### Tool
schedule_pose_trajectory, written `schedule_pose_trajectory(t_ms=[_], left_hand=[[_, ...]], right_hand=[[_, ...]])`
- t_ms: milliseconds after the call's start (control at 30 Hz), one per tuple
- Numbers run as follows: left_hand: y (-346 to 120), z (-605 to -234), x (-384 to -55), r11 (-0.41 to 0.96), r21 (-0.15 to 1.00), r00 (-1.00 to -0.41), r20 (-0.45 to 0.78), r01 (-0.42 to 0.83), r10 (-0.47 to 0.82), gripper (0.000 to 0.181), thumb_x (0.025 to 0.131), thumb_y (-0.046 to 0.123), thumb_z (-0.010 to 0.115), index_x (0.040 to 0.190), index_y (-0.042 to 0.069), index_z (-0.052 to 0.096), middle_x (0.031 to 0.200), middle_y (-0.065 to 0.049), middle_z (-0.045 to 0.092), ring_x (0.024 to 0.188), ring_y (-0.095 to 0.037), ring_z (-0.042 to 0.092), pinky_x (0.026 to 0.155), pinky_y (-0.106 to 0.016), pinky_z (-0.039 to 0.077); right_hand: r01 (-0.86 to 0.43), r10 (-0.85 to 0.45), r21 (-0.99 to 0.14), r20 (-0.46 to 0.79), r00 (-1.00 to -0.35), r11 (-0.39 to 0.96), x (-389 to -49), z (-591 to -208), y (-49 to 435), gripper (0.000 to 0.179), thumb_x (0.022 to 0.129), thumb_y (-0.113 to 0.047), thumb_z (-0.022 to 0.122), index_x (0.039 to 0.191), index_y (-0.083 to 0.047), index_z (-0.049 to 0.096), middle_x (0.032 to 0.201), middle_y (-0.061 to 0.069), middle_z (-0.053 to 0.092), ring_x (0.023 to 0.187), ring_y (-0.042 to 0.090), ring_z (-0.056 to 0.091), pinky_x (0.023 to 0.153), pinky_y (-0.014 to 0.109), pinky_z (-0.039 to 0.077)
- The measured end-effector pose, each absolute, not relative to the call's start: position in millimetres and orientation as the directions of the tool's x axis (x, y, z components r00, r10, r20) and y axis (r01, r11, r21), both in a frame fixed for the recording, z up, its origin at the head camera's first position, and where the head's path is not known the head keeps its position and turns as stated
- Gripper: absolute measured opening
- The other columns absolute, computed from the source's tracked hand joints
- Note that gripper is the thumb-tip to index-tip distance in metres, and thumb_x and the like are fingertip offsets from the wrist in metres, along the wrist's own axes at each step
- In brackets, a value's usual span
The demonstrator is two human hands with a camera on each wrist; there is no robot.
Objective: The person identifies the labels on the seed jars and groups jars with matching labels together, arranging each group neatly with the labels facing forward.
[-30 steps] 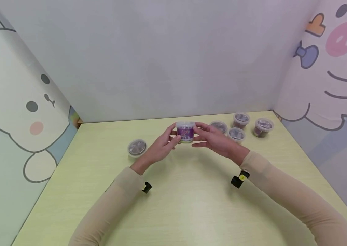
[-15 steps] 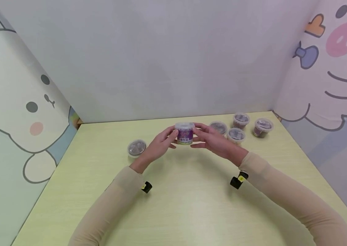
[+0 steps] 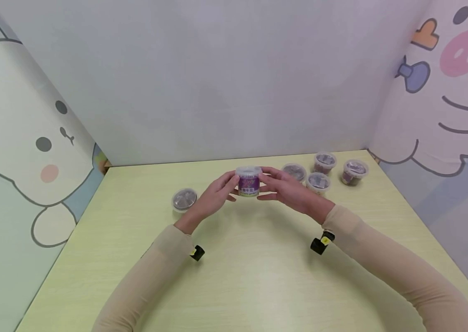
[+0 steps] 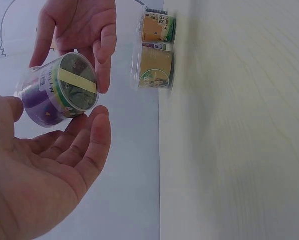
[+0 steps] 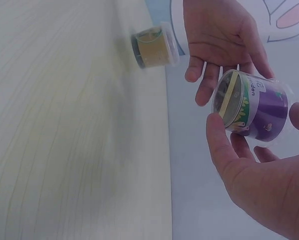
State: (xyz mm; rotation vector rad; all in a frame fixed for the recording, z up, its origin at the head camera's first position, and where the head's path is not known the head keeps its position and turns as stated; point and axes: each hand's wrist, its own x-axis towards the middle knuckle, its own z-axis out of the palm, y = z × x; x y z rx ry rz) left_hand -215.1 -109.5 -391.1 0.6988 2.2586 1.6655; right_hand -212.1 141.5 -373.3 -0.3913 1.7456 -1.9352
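Both hands hold a small clear-lidded plastic tub (image 3: 248, 184) with a purple label, raised over the far middle of the table. My left hand (image 3: 214, 196) grips its left side, thumb near the lid and fingers spread behind and below. From the other side my right hand (image 3: 289, 190) pinches it, thumb close to the lid rim. In the left wrist view the base of the tub (image 4: 79, 82) shows dark contents and a pale yellow strip across it. The right wrist view shows the purple label of the tub (image 5: 269, 112) between the two hands.
A lidded tub (image 3: 184, 200) stands on the pale yellow table (image 3: 250, 276), left of the hands. Several more stand at the back right, including one tub (image 3: 355, 172) farthest right. A plain wall (image 3: 234, 83) rises behind the table, with cartoon-printed walls at both sides.
The tub has come slightly nearer and a little left, its label showing more fully. My left thumb has shifted up from the label's lower edge toward the lid. The other tubs stay put.
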Motion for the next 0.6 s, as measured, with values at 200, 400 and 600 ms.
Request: schedule_pose_trajectory(t_ms=[200,400,600], left_hand=[[-110.1,-390.1,-214.4,0.235,0.946,-0.857,0.076,0.224,0.51,0.056,0.11,0.045,0.039,0.154,0.011,0.04,0.135,-0.013,0.059,0.112,-0.029,0.064,0.089,-0.045,0.056],[-111.0,-387.3,-213.0,0.234,0.948,-0.856,0.069,0.216,0.512,0.053,0.11,0.042,0.039,0.153,0.01,0.041,0.134,-0.014,0.059,0.112,-0.031,0.063,0.091,-0.05,0.055],[-112.0,-386.5,-214.5,0.233,0.948,-0.855,0.069,0.217,0.514,0.052,0.111,0.04,0.04,0.152,0.009,0.042,0.132,-0.016,0.059,0.111,-0.032,0.063,0.091,-0.055,0.054]], right_hand=[[0.173,-0.537,-0.984,-0.124,-0.835,-0.041,-211.5,-372.7,141.5,0.063,0.107,-0.033,0.054,0.157,-0.006,0.027,0.145,0.021,0.044,0.125,0.036,0.056,0.103,0.049,0.048],[0.177,-0.538,-0.984,-0.136,-0.832,-0.026,-210.8,-370.9,141.6,0.065,0.107,-0.034,0.053,0.158,-0.005,0.024,0.147,0.022,0.043,0.127,0.037,0.055,0.104,0.049,0.048],[0.185,-0.539,-0.982,-0.143,-0.83,-0.025,-210.9,-369.6,141.3,0.067,0.107,-0.035,0.053,0.158,-0.005,0.023,0.147,0.022,0.043,0.126,0.036,0.056,0.104,0.049,0.048]])
